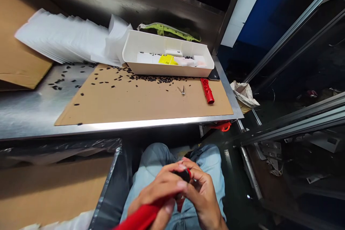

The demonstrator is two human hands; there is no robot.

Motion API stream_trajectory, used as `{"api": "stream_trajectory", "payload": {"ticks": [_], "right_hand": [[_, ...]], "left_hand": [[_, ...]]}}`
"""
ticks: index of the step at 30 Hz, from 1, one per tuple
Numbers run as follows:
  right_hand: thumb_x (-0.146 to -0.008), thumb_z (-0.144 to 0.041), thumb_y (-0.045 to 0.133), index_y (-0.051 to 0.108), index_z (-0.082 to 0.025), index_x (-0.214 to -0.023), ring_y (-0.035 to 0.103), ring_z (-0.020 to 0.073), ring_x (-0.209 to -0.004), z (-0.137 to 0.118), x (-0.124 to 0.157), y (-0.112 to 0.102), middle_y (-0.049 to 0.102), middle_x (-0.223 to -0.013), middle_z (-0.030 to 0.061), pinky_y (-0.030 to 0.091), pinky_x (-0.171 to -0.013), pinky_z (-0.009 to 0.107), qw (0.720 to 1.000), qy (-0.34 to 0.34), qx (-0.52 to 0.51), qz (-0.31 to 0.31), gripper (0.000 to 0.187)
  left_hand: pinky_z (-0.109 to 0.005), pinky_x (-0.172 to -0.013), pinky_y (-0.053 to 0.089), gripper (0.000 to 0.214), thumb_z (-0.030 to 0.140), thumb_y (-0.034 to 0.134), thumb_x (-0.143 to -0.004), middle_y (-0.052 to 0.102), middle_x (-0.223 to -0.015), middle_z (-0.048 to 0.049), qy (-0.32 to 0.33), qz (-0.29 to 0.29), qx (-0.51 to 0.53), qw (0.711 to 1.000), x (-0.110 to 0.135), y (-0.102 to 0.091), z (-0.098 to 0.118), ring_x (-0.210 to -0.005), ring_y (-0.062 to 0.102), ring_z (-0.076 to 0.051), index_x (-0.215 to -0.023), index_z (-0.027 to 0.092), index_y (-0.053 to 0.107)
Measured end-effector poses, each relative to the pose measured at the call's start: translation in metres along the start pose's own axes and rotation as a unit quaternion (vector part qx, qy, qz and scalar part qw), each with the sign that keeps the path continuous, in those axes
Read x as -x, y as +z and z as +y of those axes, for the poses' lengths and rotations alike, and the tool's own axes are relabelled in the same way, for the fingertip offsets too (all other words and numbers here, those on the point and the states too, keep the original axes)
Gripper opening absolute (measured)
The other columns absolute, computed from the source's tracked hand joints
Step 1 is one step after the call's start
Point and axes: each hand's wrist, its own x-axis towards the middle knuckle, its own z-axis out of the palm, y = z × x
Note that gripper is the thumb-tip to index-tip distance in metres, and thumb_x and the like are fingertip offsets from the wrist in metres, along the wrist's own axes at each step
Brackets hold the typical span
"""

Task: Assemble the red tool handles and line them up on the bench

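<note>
Jutting back from the left hand (159, 187), the red tool (140, 217) slanted forward and rightward, its middle hidden under those wrapped fingers; its black tip (183, 175) sat between both hands, the right hand (202, 192) curled close around it.

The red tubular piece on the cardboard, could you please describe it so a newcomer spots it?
On the metal bench lies a cardboard sheet. Near its right end rests the red tubular piece. Its red sets it apart from the small silver clippers.
</note>
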Motion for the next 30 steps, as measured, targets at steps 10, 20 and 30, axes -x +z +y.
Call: {"api": "stream_trajectory", "payload": {"ticks": [10,20,30], "right_hand": [[-0.081,-0.057,0.071,0.069,-0.024,-0.070,0.043,0.0318,-0.137,-0.008,0.027,-0.001,0.068,-0.123,0.0092,0.031,-0.116,0.050,0.987,-0.066,0.077,0.126,0.034],[-0.096,-0.058,0.049,0.071,-0.036,-0.115,0.033,0.0264,-0.145,-0.003,0.032,0.017,0.052,-0.148,0.0008,0.035,-0.116,0.047,0.966,-0.137,0.190,0.106,0.036],[-0.101,-0.050,0.043,0.068,-0.028,-0.093,0.029,0.0251,-0.144,0.004,0.020,0.006,0.046,-0.144,-0.0012,0.031,-0.117,0.041,0.875,-0.323,0.347,0.095,0.034]], "left_hand": [[-0.050,-0.097,0.053,0.037,0.008,0.039,-0.086,0.064,-0.065,-0.0036,-0.329,0.255,0.361,0.835,-0.034,-0.004,0.013,-0.072,0.072,-0.018,-0.094,0.017,0.074],[-0.034,-0.080,0.061,0.034,0.007,0.067,-0.075,0.072,-0.077,-0.0039,-0.309,0.099,0.376,0.868,-0.021,-0.014,-0.006,-0.089,0.072,-0.022,-0.104,0.024,0.075],[-0.037,-0.083,0.061,0.048,0.000,0.065,-0.077,0.073,-0.080,-0.0027,-0.329,0.096,0.373,0.862,-0.022,-0.014,-0.004,-0.089,0.072,-0.020,-0.119,0.024,0.069]]}}
